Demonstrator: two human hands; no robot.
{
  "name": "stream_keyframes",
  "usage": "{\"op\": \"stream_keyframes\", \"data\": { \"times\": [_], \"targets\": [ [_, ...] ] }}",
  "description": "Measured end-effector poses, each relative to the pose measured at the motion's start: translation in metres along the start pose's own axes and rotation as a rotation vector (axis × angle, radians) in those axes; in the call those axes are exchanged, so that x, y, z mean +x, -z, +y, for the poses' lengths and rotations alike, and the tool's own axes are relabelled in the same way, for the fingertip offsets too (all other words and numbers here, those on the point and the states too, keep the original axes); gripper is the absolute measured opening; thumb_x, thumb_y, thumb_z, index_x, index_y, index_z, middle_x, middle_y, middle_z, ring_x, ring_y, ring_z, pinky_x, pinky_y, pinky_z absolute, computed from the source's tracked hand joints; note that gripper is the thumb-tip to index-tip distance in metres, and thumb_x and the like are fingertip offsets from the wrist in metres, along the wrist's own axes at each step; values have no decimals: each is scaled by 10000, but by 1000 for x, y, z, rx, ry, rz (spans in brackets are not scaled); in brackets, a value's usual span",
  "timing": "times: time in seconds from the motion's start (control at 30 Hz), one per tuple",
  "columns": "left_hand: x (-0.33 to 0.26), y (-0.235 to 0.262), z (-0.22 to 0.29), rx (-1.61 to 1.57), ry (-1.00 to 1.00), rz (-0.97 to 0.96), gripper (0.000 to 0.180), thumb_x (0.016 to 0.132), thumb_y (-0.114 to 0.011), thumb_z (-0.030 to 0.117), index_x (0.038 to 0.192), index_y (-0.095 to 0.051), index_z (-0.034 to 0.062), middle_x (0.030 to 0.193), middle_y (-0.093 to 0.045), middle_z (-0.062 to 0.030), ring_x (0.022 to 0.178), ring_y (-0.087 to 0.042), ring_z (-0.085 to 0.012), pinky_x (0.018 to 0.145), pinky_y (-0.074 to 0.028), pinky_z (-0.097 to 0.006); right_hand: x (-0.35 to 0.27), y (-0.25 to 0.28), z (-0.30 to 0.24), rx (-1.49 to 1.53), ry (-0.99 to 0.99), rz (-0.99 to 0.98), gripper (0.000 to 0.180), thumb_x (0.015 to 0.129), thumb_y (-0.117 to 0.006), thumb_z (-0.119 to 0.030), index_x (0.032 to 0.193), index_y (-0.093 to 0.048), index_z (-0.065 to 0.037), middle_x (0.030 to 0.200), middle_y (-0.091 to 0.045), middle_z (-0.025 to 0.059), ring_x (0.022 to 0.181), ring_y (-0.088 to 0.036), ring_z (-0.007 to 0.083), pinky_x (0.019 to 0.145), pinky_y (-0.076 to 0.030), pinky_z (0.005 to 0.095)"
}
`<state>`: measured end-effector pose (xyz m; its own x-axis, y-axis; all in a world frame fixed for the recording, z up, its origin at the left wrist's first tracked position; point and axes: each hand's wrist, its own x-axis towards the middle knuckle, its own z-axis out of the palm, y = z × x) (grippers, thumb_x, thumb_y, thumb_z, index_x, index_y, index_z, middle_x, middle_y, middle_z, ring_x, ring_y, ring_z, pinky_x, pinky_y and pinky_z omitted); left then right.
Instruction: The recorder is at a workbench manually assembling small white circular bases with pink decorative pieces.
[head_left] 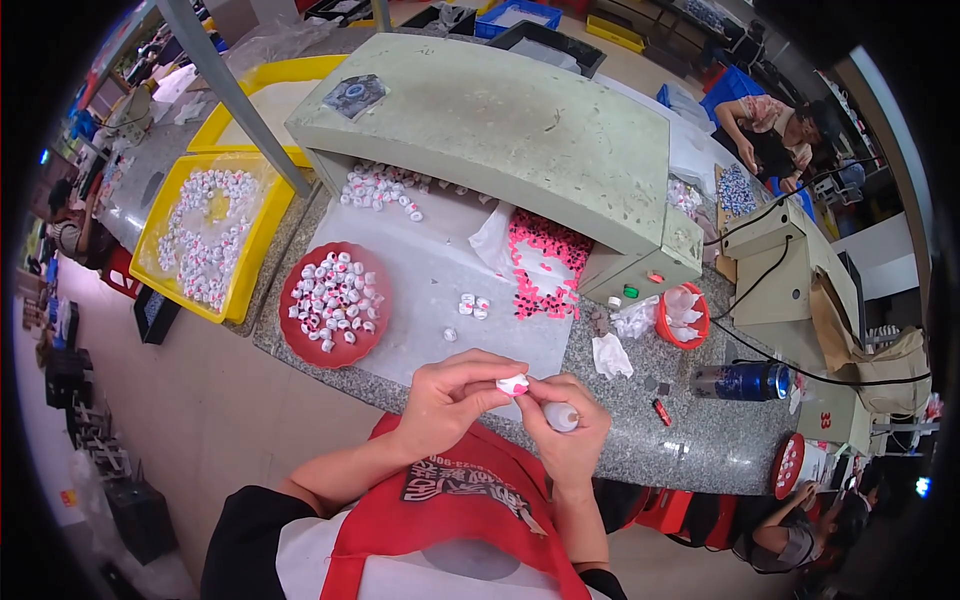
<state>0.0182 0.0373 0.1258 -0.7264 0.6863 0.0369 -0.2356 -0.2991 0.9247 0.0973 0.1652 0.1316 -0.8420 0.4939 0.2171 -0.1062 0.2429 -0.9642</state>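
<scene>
In front of my red apron, both hands meet over the near edge of the work surface. My left hand (447, 402) pinches a small rounded white piece with pink marks (513, 384) between thumb and fingers. My right hand (568, 430) is wrapped round a small whitish bottle (562, 416), and its thumb and forefinger touch the piece's right side. Just beyond lie several similar white pieces (473, 306) on a white paper sheet (430, 270). Many more fill a scalloped red plate (372, 346) to the left. Small pink pieces with dark spots (550, 245) cover the sheet's far right.
A pale green metal hood (490, 120) spans the back of the granite worktop (640, 440). Yellow trays (262, 265) stand left. To the right are a red cup of tissue (664, 328), a blue can (740, 382) and black cables (800, 378). Other people sit at neighbouring benches.
</scene>
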Motion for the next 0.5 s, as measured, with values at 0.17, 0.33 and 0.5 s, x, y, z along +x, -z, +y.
{"op": "stream_keyframes", "data": {
  "times": [0.17, 0.33, 0.5],
  "targets": [
    [-2, -2, -6, 39, -80, 23, 253, 776, -516, -103, 1022, -556, -59, 1068, -531, -171, 966, -549, -203, 809, -478, -266, -1, -2, -3, 9, -37, 10, 163, 647, -656, 88, 788, -622, 14, 713, -570, 55, 640, -532, 93, 560, -405, 195],
    [-1, -3, -8, 33, -88, 38, 251, 782, -513, -101, 1026, -551, -58, 1048, -548, -169, 934, -557, -187, 785, -466, -252, 0, -1, -1, 11, -47, 20, 155, 649, -659, 85, 781, -622, 13, 709, -569, 51, 633, -527, 90, 551, -401, 195],
    [4, 2, -14, -58, 91, 86, 227, 802, -528, -31, 1026, -560, -42, 1031, -566, -145, 913, -563, -166, 785, -459, -256, 5, -2, 9, -22, -33, 11, 173, 639, -670, 78, 788, -628, 2, 725, -571, 51, 617, -520, 93, 530, -394, 199]
  ]
}}
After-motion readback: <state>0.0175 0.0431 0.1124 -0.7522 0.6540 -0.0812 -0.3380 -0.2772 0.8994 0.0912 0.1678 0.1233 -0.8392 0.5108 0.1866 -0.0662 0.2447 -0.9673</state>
